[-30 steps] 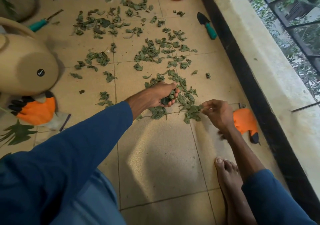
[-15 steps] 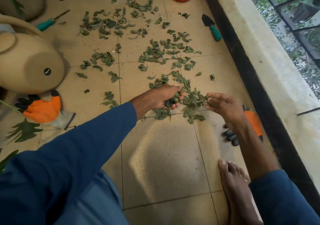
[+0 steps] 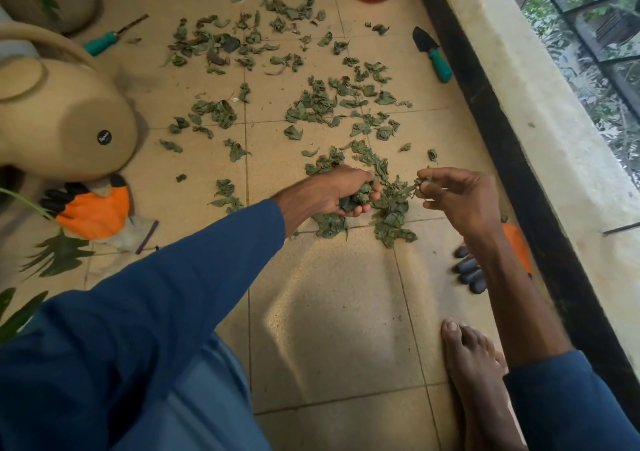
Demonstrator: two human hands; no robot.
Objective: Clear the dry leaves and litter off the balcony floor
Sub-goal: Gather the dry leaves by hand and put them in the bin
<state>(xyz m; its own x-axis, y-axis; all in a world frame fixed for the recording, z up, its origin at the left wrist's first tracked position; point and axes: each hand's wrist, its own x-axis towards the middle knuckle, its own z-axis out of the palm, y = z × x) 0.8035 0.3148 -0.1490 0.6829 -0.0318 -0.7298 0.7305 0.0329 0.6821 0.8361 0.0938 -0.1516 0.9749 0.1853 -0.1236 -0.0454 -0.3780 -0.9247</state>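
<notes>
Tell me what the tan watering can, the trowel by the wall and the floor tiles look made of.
The tan watering can: likely moulded plastic, smooth matte skin, rounded edges. The trowel: black blade, painted metal or plastic, unclear; teal handle looks plastic or rubber. The floor tiles: probably ceramic, beige, speckled matte, grout lines between.

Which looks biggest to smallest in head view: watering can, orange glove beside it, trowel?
1. Watering can, partly cut off by the frame.
2. Orange glove.
3. Trowel, but it lies farther away, so glove versus trowel is unsure.
</notes>
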